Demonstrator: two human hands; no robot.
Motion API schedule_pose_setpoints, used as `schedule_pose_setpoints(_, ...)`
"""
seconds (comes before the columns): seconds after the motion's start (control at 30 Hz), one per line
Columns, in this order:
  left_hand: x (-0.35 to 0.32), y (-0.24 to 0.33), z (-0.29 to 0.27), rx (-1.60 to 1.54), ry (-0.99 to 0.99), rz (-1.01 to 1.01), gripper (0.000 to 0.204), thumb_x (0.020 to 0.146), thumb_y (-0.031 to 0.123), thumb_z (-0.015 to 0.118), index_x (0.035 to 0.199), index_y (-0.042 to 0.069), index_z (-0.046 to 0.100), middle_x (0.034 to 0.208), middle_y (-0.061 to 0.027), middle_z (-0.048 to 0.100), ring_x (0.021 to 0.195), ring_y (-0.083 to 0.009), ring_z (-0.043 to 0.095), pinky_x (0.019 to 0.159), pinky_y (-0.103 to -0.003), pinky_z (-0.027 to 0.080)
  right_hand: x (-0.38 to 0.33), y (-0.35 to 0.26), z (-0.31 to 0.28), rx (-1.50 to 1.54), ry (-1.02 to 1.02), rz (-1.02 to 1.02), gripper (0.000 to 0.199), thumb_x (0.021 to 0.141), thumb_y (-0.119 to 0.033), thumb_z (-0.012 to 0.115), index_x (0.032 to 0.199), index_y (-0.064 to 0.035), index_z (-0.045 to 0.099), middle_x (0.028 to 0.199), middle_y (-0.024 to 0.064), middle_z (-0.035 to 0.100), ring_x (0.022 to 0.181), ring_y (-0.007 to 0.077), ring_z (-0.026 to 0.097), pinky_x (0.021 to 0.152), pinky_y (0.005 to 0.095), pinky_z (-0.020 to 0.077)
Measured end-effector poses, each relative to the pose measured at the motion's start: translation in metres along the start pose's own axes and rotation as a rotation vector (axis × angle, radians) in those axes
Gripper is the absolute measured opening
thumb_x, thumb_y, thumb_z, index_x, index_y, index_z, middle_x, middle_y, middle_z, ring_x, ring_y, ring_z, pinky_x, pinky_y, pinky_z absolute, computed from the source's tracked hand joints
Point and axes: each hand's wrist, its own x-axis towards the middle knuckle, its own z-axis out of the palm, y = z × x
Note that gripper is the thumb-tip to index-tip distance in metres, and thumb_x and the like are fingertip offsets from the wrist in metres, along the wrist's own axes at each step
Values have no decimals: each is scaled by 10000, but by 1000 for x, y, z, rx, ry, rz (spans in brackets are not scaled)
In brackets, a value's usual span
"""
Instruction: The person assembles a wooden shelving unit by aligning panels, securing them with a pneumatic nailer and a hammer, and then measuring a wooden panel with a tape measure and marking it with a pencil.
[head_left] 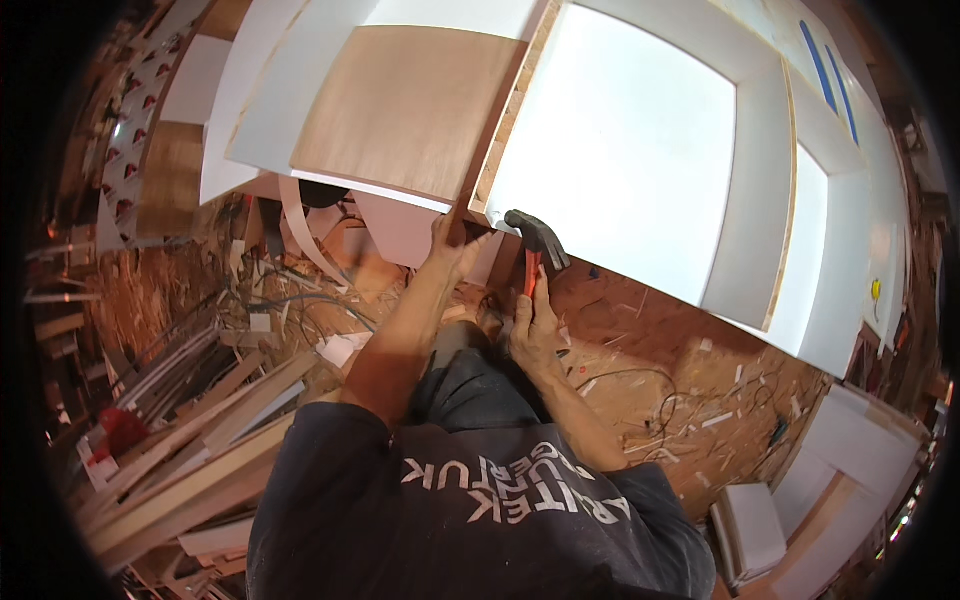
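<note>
So, my right hand (535, 325) gripping hammer (537, 243) | left hand (455, 245) pinching sth tiny, can't tell what, at white cabinet (620, 150) corner

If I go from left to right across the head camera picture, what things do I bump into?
Pile of wooden strips → brown plywood panel → left hand → hammer held by the right hand → white cabinet panel → small white box.

white cabinet (640, 150) ahead, timber offcuts (190, 440) left, littered floor (650, 340) right

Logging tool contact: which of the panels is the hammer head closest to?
The hammer sits at the lower corner of the big white panel, not the brown plywood sheet to its left.
</note>
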Motion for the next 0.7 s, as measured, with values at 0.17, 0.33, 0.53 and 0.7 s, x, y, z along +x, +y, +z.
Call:
schedule_pose_setpoints(0.17, 1, 5, -8, 136, -96, 16, 346, 989, 357, 638, 1146, 51, 673, 1033, -102, 707, 963, -280, 698, 902, -482, 568, -1, 6, 26, -25, 113, 34, 457, 1060, -73, 463, 1475, 114, 420, 1190, 307, 647, 989, 350, 690, 834, 394, 552)
schedule_pose_setpoints(0.33, -8, 11, 5, 208, -114, 19, 378, 964, 374, 703, 1171, 59, 685, 1068, -100, 715, 966, -269, 700, 903, -442, 562, 1, 6, 50, -115, 231, -116, 445, 1045, -56, 474, 1443, 140, 447, 1214, 317, 645, 1045, 382, 691, 861, 399, 551)
schedule_pose_setpoints(0.53, -13, 15, 17, 162, -133, -19, 414, 941, 373, 741, 1230, 83, 682, 1090, -88, 715, 992, -256, 694, 927, -432, 551, -8, 15, 75, -63, 239, 63, 483, 1044, -82, 495, 1472, 122, 406, 1272, 283, 633, 1077, 304, 674, 891, 371, 542)
schedule_pose_setpoints(0.7, -11, 16, 15, 173, -125, -38, 420, 951, 384, 731, 1242, 85, 680, 1125, -92, 707, 997, -251, 692, 934, -418, 546, -8, 23, 89, -63, 359, -53, 509, 1063, -115, 479, 1512, 100, 370, 1176, 218, 674, 995, 242, 672, 851, 340, 539)
